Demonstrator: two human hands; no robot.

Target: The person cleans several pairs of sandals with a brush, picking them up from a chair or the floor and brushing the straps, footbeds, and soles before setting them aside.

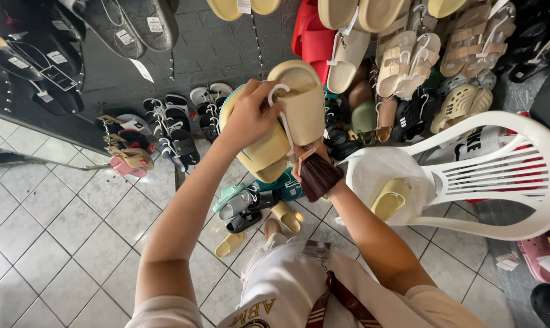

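My left hand grips a pair of pale yellow slide sandals hung on a white plastic hanger hook, held up in front of the shoe wall. My right hand sits just below the pair and holds a small brush with dark bristles, its bristles pointing down and to the right, close under the lower sandal. Both arms reach forward from my white shirt.
A white plastic chair stands at the right with a plastic bag and a yellow sandal on its seat. The dark wall panel carries many hanging sandals and shoes. More sandals lie on the tiled floor.
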